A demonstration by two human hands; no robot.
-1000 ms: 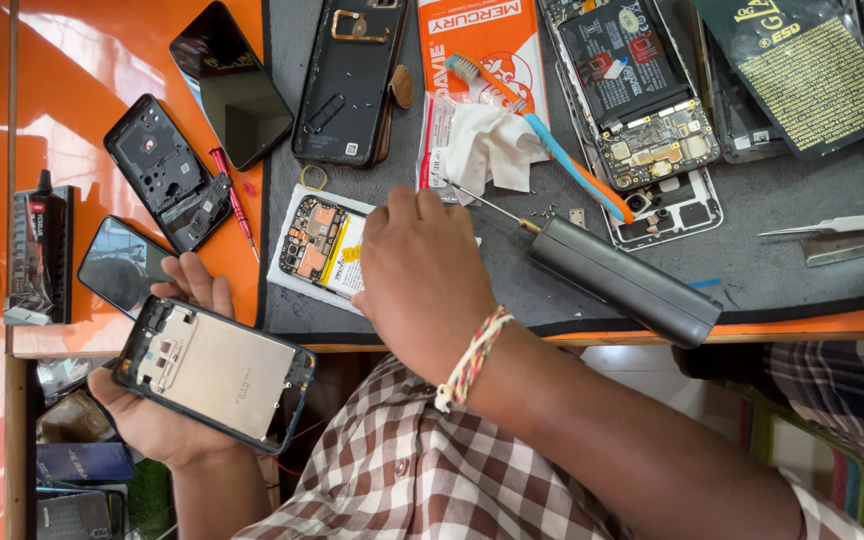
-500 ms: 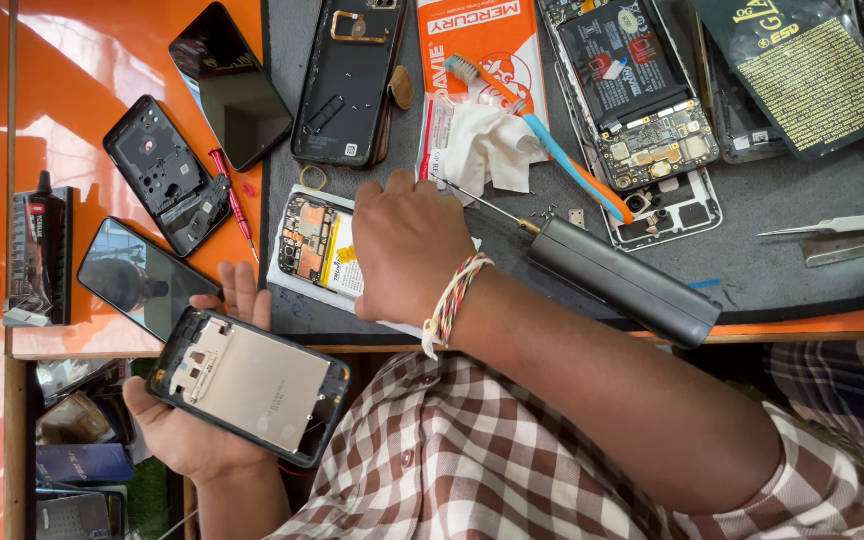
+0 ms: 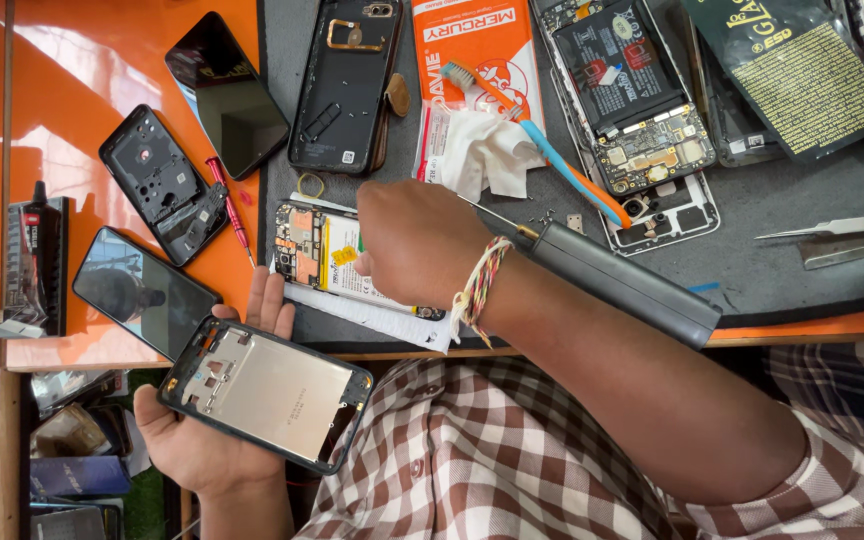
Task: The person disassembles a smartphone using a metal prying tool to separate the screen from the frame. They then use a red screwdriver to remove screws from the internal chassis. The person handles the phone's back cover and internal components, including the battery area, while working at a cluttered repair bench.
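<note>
Your left hand (image 3: 202, 430) cradles the bare phone frame (image 3: 267, 393) off the table edge, fingers wrapped under it, while your right hand (image 3: 417, 245), curled over the phone board and battery (image 3: 322, 250) on the grey mat (image 3: 802, 290), hides its grip, electric screwdriver (image 3: 622, 285) just beside.

An orange and white flat package (image 3: 472, 60) lies at the far edge of the surface, on the dark mat (image 3: 752, 270), partly under a crumpled white cloth. Toward the far right corner sits a black packet with a gold grid panel (image 3: 802, 75). On the orange part, near the left, lie two dark glossy screens: one (image 3: 227, 95) by the far edge, the other (image 3: 142, 290) by the near edge. A yellow label (image 3: 344, 255) sits on the white battery beside the right hand (image 3: 417, 245).
</note>
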